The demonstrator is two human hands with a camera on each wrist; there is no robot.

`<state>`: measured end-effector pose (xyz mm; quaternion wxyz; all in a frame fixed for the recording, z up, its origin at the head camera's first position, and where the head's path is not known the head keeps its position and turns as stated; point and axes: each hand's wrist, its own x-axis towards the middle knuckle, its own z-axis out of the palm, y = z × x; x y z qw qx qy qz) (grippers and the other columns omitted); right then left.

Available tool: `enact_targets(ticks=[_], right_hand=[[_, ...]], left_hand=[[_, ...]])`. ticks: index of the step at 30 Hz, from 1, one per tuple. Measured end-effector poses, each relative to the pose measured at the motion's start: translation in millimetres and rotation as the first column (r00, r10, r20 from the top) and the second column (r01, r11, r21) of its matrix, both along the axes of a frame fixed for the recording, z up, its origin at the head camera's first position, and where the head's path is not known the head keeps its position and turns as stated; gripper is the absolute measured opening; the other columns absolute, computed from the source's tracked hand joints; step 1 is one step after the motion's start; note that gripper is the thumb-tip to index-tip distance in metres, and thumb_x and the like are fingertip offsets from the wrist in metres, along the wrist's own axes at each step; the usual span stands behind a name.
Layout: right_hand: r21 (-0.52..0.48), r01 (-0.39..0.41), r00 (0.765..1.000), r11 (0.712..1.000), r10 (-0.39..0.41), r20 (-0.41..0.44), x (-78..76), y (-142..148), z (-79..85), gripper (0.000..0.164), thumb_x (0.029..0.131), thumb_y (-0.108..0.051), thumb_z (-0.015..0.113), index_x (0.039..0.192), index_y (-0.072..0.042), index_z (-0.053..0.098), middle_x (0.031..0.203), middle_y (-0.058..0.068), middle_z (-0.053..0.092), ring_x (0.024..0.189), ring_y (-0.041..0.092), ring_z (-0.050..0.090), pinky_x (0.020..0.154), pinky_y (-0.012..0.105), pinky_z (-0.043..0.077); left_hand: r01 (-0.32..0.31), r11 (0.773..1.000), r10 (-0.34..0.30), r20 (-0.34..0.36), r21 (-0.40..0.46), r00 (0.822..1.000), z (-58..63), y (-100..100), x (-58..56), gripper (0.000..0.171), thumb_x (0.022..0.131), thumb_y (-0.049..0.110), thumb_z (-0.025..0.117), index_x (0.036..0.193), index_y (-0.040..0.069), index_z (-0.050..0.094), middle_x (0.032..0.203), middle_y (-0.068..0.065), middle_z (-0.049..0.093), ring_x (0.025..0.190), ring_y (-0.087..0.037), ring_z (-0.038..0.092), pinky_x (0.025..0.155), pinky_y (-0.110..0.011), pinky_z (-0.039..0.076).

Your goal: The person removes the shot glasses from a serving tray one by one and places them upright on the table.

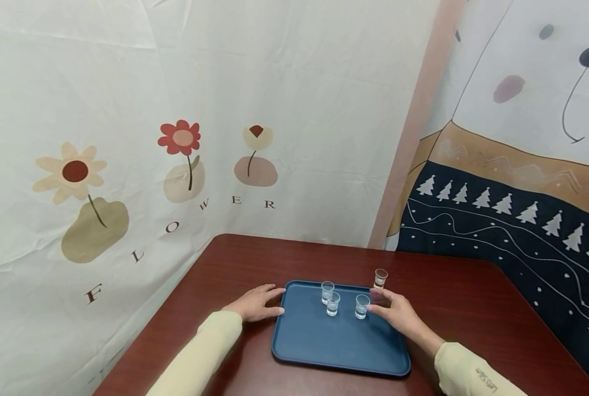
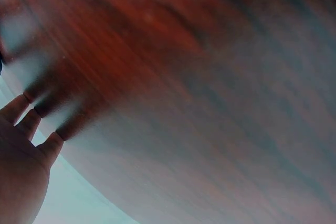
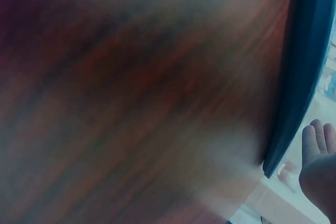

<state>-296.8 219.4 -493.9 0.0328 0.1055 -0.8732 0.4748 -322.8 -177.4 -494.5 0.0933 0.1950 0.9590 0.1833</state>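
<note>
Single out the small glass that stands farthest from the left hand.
The rearmost glass, just beyond the right hand near the far right corner of the tray; the other three glasses stand nearer the left hand.

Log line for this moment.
left hand: at blue tray, left side | right hand: near two shot glasses | four glasses visible

Four clear shot glasses (image 1: 361,309); one blue rectangular tray (image 1: 341,346); one reddish-brown table (image 1: 255,261); one left hand (image 1: 254,304) and one right hand (image 1: 399,315); two pale yellow sleeves (image 1: 200,352); two cloth hangings (image 1: 324,82); printed there, three flowers (image 1: 182,137), six dark letters (image 1: 236,199) and nine whole white fir trees (image 1: 503,205).
</note>
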Motion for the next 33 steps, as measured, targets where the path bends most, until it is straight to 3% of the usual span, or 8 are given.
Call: enact_targets(ticks=[9,19,33], right_hand=[[0.005,-0.006,1.0,1.0,0.005,0.015,1.2,-11,-5.1,0.048,0.083,-0.015,0.081,0.126,0.001,0.065,0.121,0.017,0.067,0.1,0.027,0.068,0.08,0.037,0.057],[0.021,0.022,0.999,1.0,-0.022,0.026,0.2,-18,-4.6,0.035,0.084,-0.012,0.079,0.117,-0.003,0.07,0.109,0.008,0.071,0.094,0.021,0.068,0.076,0.034,0.057],[0.005,0.014,0.999,1.0,-0.015,0.041,0.4,-16,-2.7,0.033,0.083,-0.012,0.08,0.114,-0.003,0.071,0.107,0.007,0.071,0.092,0.021,0.068,0.075,0.033,0.057]], left_hand=[[-0.006,1.0,0.006,0.002,0.003,1.0,1.2,0,1.2,0.067,0.092,0.054,0.063,0.149,0.021,0.047,0.153,-0.016,0.039,0.141,-0.039,0.033,0.109,-0.06,0.031],[0.001,1.0,-0.001,0.009,0.012,1.0,2.8,-1,2.1,0.068,0.093,0.054,0.062,0.149,0.021,0.047,0.154,-0.015,0.038,0.142,-0.039,0.032,0.11,-0.06,0.03],[0.001,1.0,-0.001,0.007,0.008,1.0,1.0,-2,1.5,0.068,0.092,0.055,0.062,0.149,0.021,0.046,0.154,-0.015,0.038,0.142,-0.039,0.032,0.11,-0.06,0.03]])
